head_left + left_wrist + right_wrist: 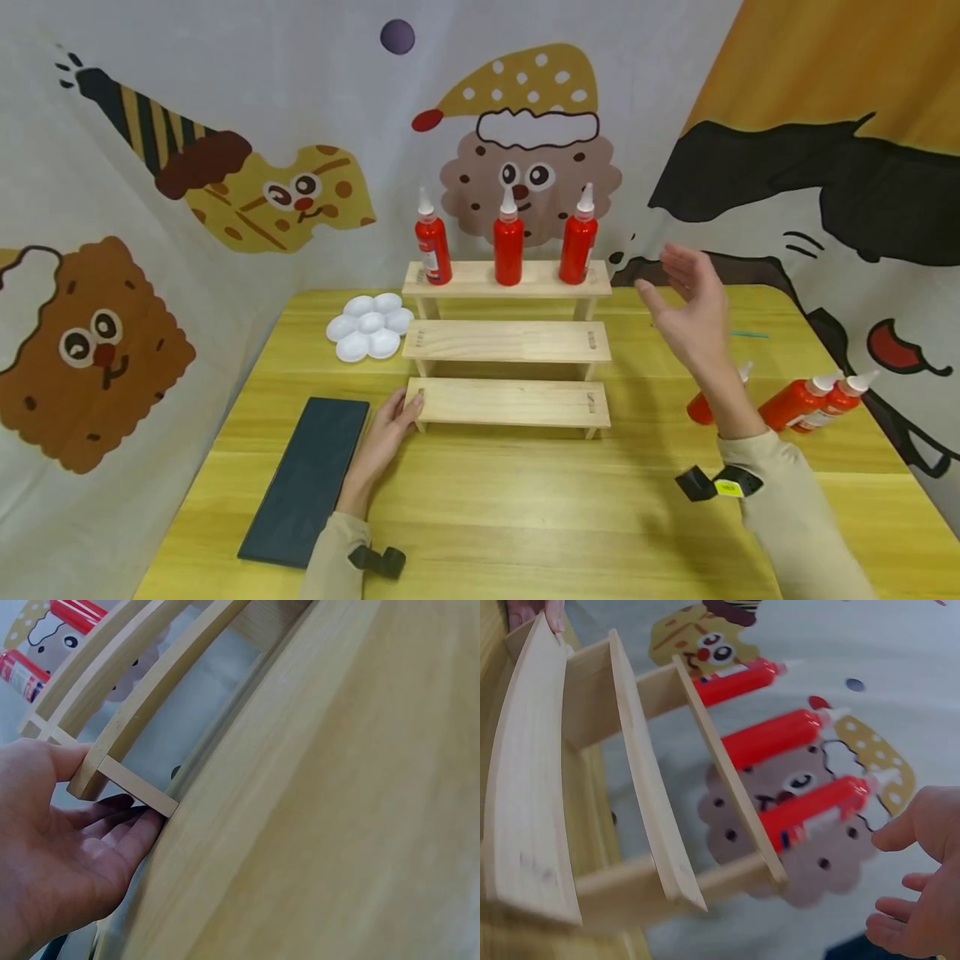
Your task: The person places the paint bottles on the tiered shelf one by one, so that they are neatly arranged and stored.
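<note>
A three-step wooden stand [507,403] stands on the table. Its top step carries three red squeeze bottles with white nozzle caps: a left bottle [432,248], a middle bottle [508,247] and a right bottle [578,247]. My left hand [388,435] grips the left end of the lowest step; in the left wrist view the thumb lies over the board and the fingers [139,832] reach beside its leg. Raised to the right of the top step, my right hand [693,312] holds nothing, thumb spread from the fingers, apart from the right bottle.
More red bottles lie at the right: one bottle [701,408] partly behind my right forearm, and two others side by side, a nearer bottle [787,404] and a farther bottle [828,407]. A white flower-shaped palette [371,323] and a dark flat board [306,483] lie left of the stand.
</note>
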Tool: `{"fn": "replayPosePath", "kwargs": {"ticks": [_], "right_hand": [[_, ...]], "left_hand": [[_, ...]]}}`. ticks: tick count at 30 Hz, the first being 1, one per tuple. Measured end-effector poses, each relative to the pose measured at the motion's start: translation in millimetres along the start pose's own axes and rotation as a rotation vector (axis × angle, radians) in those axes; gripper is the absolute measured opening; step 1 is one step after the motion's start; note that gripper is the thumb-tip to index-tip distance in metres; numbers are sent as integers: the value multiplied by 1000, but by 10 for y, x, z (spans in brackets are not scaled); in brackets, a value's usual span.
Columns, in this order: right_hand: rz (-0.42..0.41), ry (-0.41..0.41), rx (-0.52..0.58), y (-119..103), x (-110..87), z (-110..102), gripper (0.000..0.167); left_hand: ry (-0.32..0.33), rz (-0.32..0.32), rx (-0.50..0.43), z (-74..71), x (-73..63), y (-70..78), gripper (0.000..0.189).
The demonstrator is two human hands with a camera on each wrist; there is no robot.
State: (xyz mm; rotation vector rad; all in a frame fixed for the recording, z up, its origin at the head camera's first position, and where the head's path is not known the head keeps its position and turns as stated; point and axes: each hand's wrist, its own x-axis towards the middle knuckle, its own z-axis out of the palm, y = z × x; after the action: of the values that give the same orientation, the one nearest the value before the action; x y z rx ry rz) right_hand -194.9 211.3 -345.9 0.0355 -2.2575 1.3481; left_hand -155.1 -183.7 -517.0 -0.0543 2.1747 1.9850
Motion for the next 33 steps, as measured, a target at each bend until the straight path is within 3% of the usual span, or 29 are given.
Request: {"fn": "replayPosePath", "kwargs": {"ticks": [7, 13, 22, 28, 33], "right_hand": [[113, 116, -66, 166, -255, -474, 59], [227, 180, -102, 359, -444, -671, 62], [345, 166, -87, 711, -672, -678, 65], [453, 111, -98, 950, -848, -570, 69], [487, 67, -109, 1123, -953, -528, 65]], "left_hand": [[1, -16, -12, -3, -11, 1, 67], [7, -15, -7, -12, -8, 13, 71], [0, -7, -20, -3, 9, 6, 69], [-3, -14, -9, -6, 6, -4, 65], [-4, -10, -7, 6, 8, -5, 63]]}}
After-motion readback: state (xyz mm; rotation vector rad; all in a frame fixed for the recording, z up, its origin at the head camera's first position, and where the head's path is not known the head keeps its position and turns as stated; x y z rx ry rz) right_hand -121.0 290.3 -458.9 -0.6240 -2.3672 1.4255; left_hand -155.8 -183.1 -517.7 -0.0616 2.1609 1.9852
